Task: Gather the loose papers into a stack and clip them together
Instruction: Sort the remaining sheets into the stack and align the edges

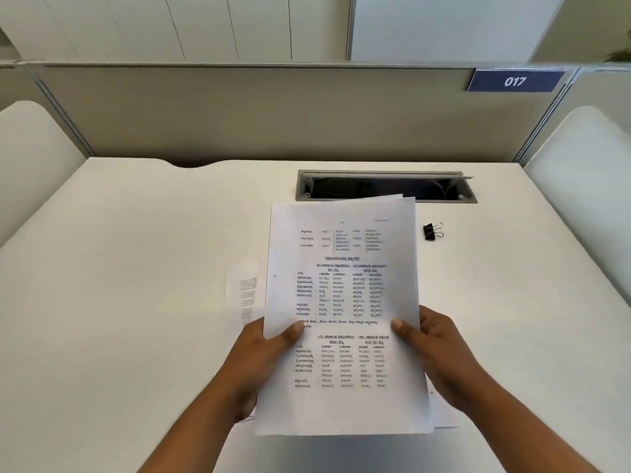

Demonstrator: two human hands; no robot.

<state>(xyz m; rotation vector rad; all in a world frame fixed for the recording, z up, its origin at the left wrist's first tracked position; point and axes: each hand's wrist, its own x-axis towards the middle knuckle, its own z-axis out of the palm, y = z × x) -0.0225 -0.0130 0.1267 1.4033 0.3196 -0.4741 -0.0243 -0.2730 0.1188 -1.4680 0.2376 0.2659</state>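
A stack of printed white papers (343, 295) is held up above the white desk, its top edges slightly uneven. My left hand (263, 356) grips the stack's left edge with the thumb on the front sheet. On the opposite edge my right hand (433, 349) grips in the same way. Another printed sheet (246, 295) lies on the desk behind the stack's left side, mostly hidden. A black binder clip (432, 231) lies on the desk to the right of the stack's top, apart from both hands.
The white desk (136, 268) has a cable slot with an open flap (386, 186) at the back. A beige partition (239, 110) with a blue "017" label (515, 81) closes the far side. White side panels stand left and right.
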